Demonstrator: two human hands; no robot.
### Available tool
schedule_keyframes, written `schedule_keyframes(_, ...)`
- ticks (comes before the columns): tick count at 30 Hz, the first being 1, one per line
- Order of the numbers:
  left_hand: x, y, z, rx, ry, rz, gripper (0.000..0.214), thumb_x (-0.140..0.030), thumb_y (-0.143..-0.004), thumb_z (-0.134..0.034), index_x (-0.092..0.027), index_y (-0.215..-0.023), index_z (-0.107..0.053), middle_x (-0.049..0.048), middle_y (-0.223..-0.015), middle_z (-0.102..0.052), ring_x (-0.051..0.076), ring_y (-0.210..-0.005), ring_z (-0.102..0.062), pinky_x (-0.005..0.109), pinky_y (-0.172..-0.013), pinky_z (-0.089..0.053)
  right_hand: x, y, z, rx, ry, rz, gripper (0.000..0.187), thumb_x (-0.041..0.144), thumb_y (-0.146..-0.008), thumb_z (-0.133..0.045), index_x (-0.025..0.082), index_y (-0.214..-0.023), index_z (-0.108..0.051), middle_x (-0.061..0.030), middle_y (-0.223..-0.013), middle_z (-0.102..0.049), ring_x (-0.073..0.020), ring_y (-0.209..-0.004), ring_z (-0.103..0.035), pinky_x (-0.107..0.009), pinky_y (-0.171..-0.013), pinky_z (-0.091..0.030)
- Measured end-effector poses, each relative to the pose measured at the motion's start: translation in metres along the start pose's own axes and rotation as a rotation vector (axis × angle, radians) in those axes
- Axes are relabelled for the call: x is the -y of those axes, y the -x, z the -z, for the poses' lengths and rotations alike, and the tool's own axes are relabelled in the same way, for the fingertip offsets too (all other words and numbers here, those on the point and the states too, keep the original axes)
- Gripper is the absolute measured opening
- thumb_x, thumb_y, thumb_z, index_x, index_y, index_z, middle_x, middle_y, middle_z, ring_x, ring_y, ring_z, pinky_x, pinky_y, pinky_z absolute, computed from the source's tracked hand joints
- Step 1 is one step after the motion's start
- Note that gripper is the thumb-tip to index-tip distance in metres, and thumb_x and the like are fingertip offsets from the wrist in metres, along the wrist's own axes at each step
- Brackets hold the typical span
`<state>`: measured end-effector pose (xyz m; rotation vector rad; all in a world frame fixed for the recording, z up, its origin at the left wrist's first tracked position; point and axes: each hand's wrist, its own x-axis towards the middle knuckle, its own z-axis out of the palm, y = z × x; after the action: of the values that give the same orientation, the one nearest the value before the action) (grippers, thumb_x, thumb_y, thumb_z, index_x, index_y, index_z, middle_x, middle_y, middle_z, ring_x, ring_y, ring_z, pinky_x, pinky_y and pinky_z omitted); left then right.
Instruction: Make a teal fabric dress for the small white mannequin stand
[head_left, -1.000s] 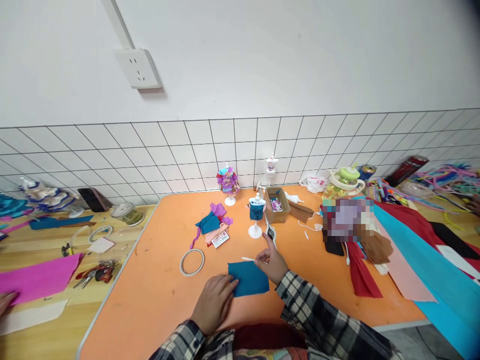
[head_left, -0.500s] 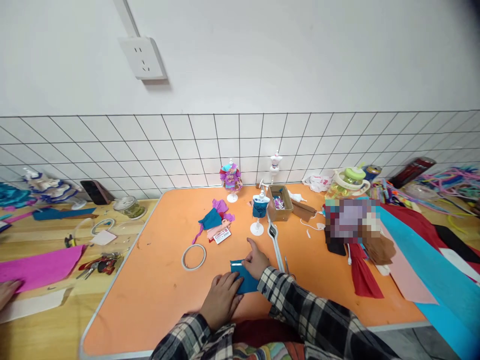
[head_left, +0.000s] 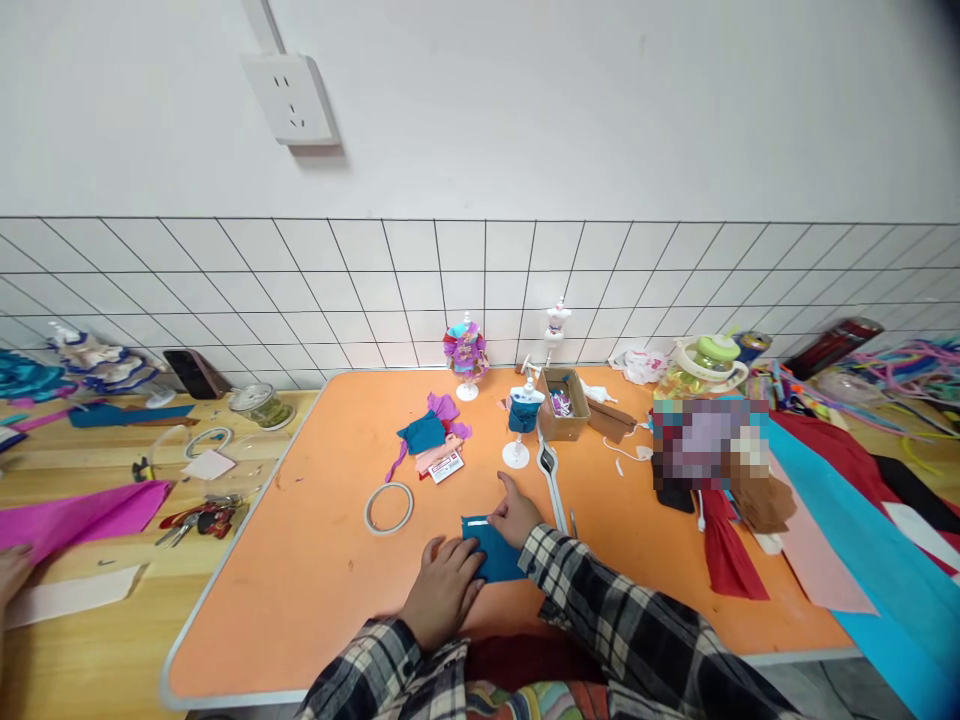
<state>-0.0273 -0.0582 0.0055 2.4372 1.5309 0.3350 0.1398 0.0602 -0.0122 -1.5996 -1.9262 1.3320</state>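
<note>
A teal piece of cloth [head_left: 501, 562] lies flat on the orange tabletop, with a narrow white strip [head_left: 477, 523] along its far edge. My left hand [head_left: 444, 585] rests palm down on the cloth's left side, fingers stretched out. At the strip's right end, my right hand [head_left: 516, 515] touches the cloth with its thumb; the index finger points away, apart from the thumb. The right hand and sleeve hide the cloth's right part. Beyond the hands stands a small white dress form [head_left: 516, 455] wearing a teal top. A tape roll [head_left: 388, 508] lies left of the cloth.
Cloth scraps [head_left: 424, 433] lie at mid-table. Tweezers [head_left: 551, 480] lie right of the dress form, near a cardboard box [head_left: 577, 425]. Red cloth [head_left: 724, 560] and other fabrics fill the right side. At far left, another person's hand [head_left: 13, 572] touches magenta cloth [head_left: 90, 515].
The view has shifted slightly. My hands stay almost in place on the teal cloth. At far left, the other person's hand and the magenta cloth have moved a little.
</note>
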Motion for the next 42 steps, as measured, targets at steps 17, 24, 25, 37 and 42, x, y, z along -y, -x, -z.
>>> schedule_keyframes(17,0.003,0.002,-0.004,0.002,-0.021,-0.020,0.037,-0.036,-0.094,-0.044,-0.025,-0.128,-0.052,0.0089,-0.128,-0.058,0.026,-0.115,-0.048,0.048,-0.104,-0.023,0.000,0.004,0.002,-0.046,-0.084,0.049,0.079,0.023,-0.073,-0.062,0.015,-0.144,-0.028,0.0045,-0.067,-0.062,-0.0156,-0.066,-0.060,-0.027,-0.067,-0.043)
schedule_keyframes(24,0.004,0.001,-0.007,0.045,-0.017,0.004,0.041,-0.036,-0.094,-0.044,-0.025,-0.133,-0.047,0.0089,-0.131,-0.056,0.027,-0.117,-0.047,0.049,-0.104,-0.024,-0.006,0.002,-0.003,-0.051,-0.107,0.034,0.072,0.018,-0.070,-0.064,0.018,-0.137,-0.036,0.0052,-0.068,-0.061,-0.0139,-0.065,-0.059,-0.025,-0.065,-0.041)
schedule_keyframes(25,0.004,0.001,-0.007,0.048,-0.017,0.006,0.040,-0.036,-0.094,-0.044,-0.025,-0.132,-0.048,0.0085,-0.131,-0.055,0.027,-0.117,-0.047,0.049,-0.103,-0.025,-0.006,0.001,-0.004,-0.052,-0.112,0.029,0.072,0.017,-0.069,-0.064,0.018,-0.136,-0.037,0.0054,-0.068,-0.061,-0.0138,-0.065,-0.059,-0.025,-0.065,-0.041)
schedule_keyframes(37,0.001,0.000,-0.003,0.023,-0.010,0.023,0.040,-0.036,-0.093,-0.046,-0.025,-0.131,-0.048,0.0089,-0.129,-0.055,0.026,-0.116,-0.049,0.045,-0.099,-0.029,-0.005,0.002,-0.002,-0.062,-0.266,-0.004,0.068,0.016,-0.066,-0.063,0.017,-0.130,-0.040,0.0075,-0.064,-0.057,-0.0122,-0.061,-0.056,-0.025,-0.065,-0.043)
schedule_keyframes(42,0.004,0.000,-0.004,0.040,-0.015,0.012,0.042,-0.035,-0.094,-0.045,-0.025,-0.135,-0.045,0.0098,-0.131,-0.055,0.026,-0.116,-0.049,0.046,-0.100,-0.028,-0.007,0.010,0.010,-0.099,-0.325,0.010,0.072,0.019,-0.067,-0.062,0.016,-0.134,-0.036,0.0073,-0.065,-0.057,-0.0124,-0.061,-0.056,-0.025,-0.063,-0.044)
